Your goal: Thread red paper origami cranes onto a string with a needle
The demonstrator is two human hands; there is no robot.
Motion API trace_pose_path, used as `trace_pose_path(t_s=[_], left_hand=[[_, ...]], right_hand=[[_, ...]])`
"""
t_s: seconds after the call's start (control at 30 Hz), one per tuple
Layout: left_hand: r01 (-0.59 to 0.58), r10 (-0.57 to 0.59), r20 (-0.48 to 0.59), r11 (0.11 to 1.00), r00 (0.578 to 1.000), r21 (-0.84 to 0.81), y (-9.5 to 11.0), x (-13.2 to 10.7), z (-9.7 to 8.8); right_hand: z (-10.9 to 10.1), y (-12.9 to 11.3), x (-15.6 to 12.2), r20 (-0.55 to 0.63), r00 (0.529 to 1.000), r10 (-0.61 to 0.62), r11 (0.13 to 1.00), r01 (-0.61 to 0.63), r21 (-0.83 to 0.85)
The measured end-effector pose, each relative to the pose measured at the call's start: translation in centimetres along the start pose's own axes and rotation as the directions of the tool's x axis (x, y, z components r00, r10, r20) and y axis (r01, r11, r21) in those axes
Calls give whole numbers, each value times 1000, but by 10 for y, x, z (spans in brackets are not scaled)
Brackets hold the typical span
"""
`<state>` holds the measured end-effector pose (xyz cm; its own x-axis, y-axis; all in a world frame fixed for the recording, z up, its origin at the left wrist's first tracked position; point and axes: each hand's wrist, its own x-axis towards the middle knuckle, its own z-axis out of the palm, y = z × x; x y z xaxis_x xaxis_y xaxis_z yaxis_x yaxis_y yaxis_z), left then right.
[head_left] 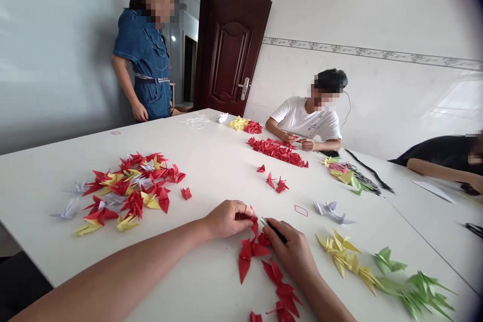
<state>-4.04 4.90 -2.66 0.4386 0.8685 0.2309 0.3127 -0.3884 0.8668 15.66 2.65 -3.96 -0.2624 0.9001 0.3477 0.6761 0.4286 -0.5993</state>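
Note:
My left hand (226,218) rests on the white table (211,161), its fingers pinched on a red paper crane (253,223). My right hand (293,250) lies just to the right, fingers curled round a dark thin object (273,228) that touches the same crane. More red cranes (277,287) lie in a string under and below both hands. A small red loop (301,210) lies just beyond my right hand.
A mixed heap of red, yellow and white cranes (128,191) lies at the left; yellow (345,256) and green cranes (418,292) at the right. Across the table a seated person's hands (298,140) work at a red row (277,151). Another person stands by the door (230,53).

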Motion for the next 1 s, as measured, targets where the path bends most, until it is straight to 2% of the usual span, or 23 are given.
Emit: trace_pose_path(t_s=[0.13,0.23,0.37,0.53,0.63,0.73,0.8,0.93,1.0], left_hand=[[12,-12,-1,1000,1000,-11,-1,4,1],[25,-24,-48,999,999,30,-4,15,4],[96,-69,-145,978,987,188,-10,44,7],[154,-109,-203,963,973,221,-20,83,10],[159,-104,-245,963,964,217,-22,92,11],[142,-84,-275,970,958,198,-16,81,10],[117,-71,-247,977,966,180,-9,65,10],[36,-31,-43,991,999,127,4,26,10],[-43,36,86,996,996,81,7,13,10]], right_hand=[[0,0,2,-19,1000,-3,1000,3,13],[0,0,4,-71,995,63,997,-60,47],[-4,1,6,-144,967,209,972,-190,139],[-6,2,6,-146,950,275,944,-237,230],[-7,3,6,-138,943,303,926,-257,275],[-9,4,6,-138,940,313,912,-257,320],[-10,5,6,-139,940,311,905,-248,345],[-11,6,6,-146,939,311,899,-241,365],[-10,7,7,-151,934,322,897,-251,364]])
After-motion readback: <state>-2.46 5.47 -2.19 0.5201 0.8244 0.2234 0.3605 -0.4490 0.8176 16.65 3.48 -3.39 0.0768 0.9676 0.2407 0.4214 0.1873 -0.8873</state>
